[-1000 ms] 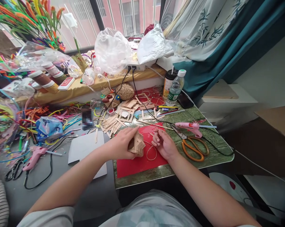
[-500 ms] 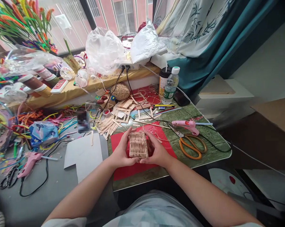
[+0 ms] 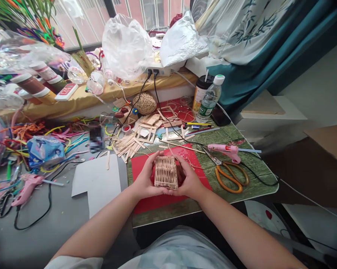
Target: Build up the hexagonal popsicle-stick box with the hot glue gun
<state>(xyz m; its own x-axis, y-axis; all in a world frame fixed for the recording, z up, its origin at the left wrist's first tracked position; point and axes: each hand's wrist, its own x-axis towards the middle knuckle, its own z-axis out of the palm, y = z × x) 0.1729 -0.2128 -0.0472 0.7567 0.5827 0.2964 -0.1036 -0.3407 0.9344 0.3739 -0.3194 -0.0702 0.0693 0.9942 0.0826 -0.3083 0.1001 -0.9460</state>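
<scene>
Head view, the only feed I have. A second ago the left hand (image 3: 144, 183) alone held the stick box (image 3: 166, 172), tipped on its edge, while the right hand (image 3: 189, 181) was off to the side at a loop of string on the red mat (image 3: 162, 203). Half a second ago the right hand came across. Now both hands are closed on the box, left fingers wrapped round its left side and right fingers round its right, thumbs on the near edge. For the work in hand, I judge that the piece is no longer propped one-handed. It is steadied from both sides and turned to face me.

The box sits just above the mat, at the middle of the near table (image 3: 252, 175) edge, between the two palms. It is small and pale, built of thin wooden sticks laid side by side with cross pieces, so the face turned up looks like a ribbed grid (I can't tell whether the far side is closed). It looks roughly level.

Off to the right lie orange-handled scissors (image 3: 231, 177) and a pink glue gun (image 3: 224, 149), neither touched. Loose sticks (image 3: 130, 144) are heaped beyond the mat.
</scene>
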